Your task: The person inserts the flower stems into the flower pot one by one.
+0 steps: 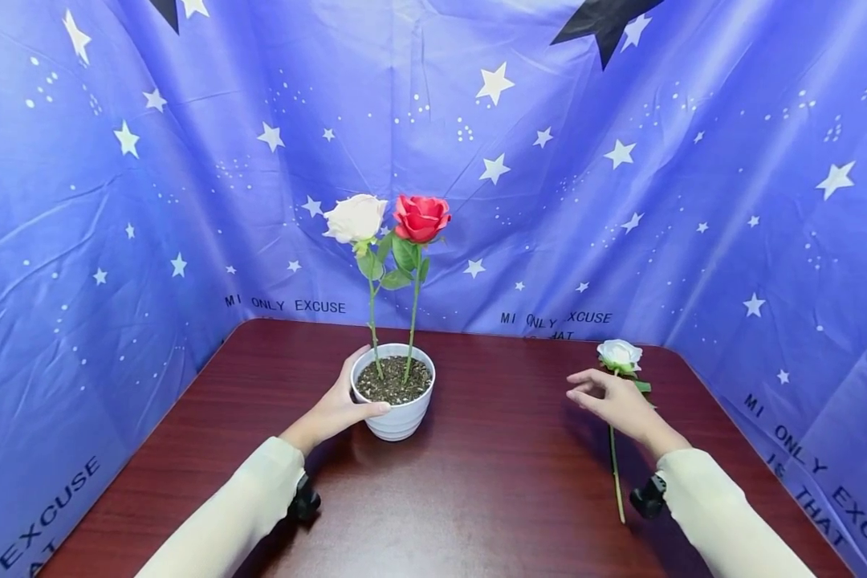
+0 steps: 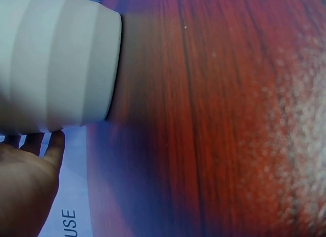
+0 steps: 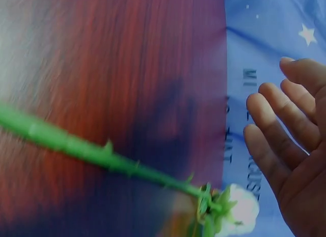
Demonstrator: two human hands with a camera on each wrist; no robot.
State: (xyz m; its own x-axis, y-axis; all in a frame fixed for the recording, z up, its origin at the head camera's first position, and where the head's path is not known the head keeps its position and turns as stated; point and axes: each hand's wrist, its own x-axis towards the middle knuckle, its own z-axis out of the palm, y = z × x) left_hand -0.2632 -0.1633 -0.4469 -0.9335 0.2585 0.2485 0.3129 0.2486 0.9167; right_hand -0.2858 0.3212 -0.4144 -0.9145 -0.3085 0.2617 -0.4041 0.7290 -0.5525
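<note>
A white ribbed flower pot [image 1: 399,422], filled with dark speckled soil [image 1: 393,380], stands on the table left of centre. Two roses rise from the soil: a white rose [image 1: 357,219] on the left and a red rose [image 1: 421,218] on the right. My left hand [image 1: 338,404] holds the pot's left side, thumb along the rim and fingers against the outer wall. At the right, another white rose [image 1: 620,355] lies on the table, its green stem [image 3: 97,153] pointing towards me. My right hand [image 1: 616,403] hovers over that stem, fingers loosely bent and holding nothing.
The reddish-brown wooden table [image 1: 491,449] ends at the back and sides against a blue curtain [image 1: 433,120] with stars and lettering. Black wrist cameras sit under both cuffs, the left camera [image 1: 305,499] and the right camera [image 1: 648,496] low over the table.
</note>
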